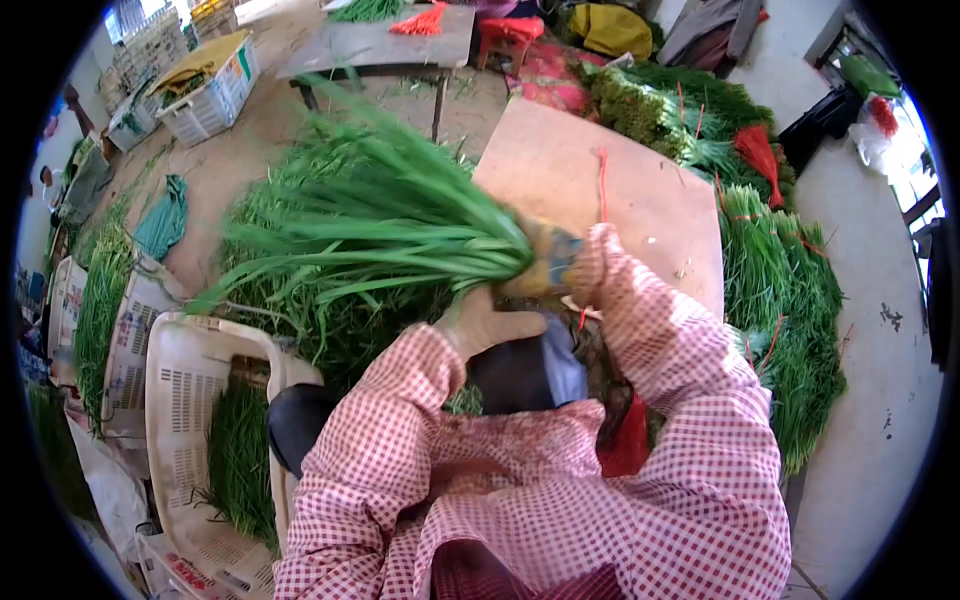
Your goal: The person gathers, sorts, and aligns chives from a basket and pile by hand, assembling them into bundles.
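Observation:
A bunch of long green chives (440,225) fans out to the left in front of me, its leaf tips blurred. Closed around its base end is my right hand (553,262), in a patterned, soiled glove. My left hand (485,322), in a pale glove, is just below the leaves near that end. Its thumb side stretches to the right, apart from the stems; some of its fingers are hidden behind the leaves, and I see nothing held in it. Beyond my right hand, a red tie (602,180) lies on the board (540,150).
A heap of loose chives (270,290) lies beyond my left arm. A white plastic basket (165,370) with greens stands at the left. Tied bundles (770,260) are stacked along the board's right side, with red ties (760,160) on top. Farther off are a low table (400,45) and crates (215,100).

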Available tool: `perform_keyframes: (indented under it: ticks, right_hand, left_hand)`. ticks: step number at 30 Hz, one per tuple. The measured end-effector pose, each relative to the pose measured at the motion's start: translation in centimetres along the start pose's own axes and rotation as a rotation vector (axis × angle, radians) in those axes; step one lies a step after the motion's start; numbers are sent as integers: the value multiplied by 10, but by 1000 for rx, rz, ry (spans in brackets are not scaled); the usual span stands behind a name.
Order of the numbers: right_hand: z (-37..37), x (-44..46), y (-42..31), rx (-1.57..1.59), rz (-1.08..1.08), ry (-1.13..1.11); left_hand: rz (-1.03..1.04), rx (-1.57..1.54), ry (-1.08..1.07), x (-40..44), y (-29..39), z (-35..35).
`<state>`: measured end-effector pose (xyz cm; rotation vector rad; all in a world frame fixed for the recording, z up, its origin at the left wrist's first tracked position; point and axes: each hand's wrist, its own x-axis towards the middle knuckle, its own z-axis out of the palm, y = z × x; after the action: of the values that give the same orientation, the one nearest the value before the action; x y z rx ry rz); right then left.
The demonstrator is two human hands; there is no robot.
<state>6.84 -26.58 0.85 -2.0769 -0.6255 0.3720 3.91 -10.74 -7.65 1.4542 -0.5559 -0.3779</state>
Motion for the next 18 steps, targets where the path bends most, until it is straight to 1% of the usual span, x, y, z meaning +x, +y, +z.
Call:
perform_keyframes:
  ticks: [1,2,3,4,5,6,7,8,9,11,12,13,14,15,17,18]
  right_hand:
    - [-23,-7,8,-80,-73,69]
    - [-45,-13,17,-163,-139,143]
    - [-75,-32,-42,-212,159,117]
    - [-102,-36,-6,-406,23,154]
    - [-120,-42,18,-498,-98,217]
    - [-133,-49,42,-587,-216,279]
    - [-147,-56,81,-570,-131,260]
    - [-152,-62,110,-580,6,181]
    - [-157,-68,137,-601,142,97]
    - [-127,-88,131,-748,543,-3]
    - [-102,-96,111,-833,758,44]
    - [-100,-101,117,-790,748,47]
    - [-103,-103,123,-749,736,46]
    - [-104,-103,129,-735,734,62]
    - [-102,-106,128,-772,673,54]
    - [-100,-109,128,-736,646,106]
  left_hand:
    - [-160,-283,-275,23,25,9]
    - [-51,111,-199,47,23,11]
    - [-178,-47,-172,63,35,19]
    - [-311,-210,-151,76,48,28]
    - [-270,-244,-145,86,53,31]
    - [-390,-234,-173,99,48,33]
    - [-390,-276,-141,104,34,34]
    - [-392,-318,-110,100,10,33]
    - [-347,-180,-73,95,-23,25]
    - [-409,-110,-52,76,-40,6]
    - [-463,-156,-19,60,-34,-1]
    - [-516,-203,17,44,-25,-8]
    - [-507,-236,107,32,-26,-7]
    - [-509,-217,100,27,-36,-6]
    - [-362,32,106,27,-38,2]
    - [-384,43,96,25,-43,6]
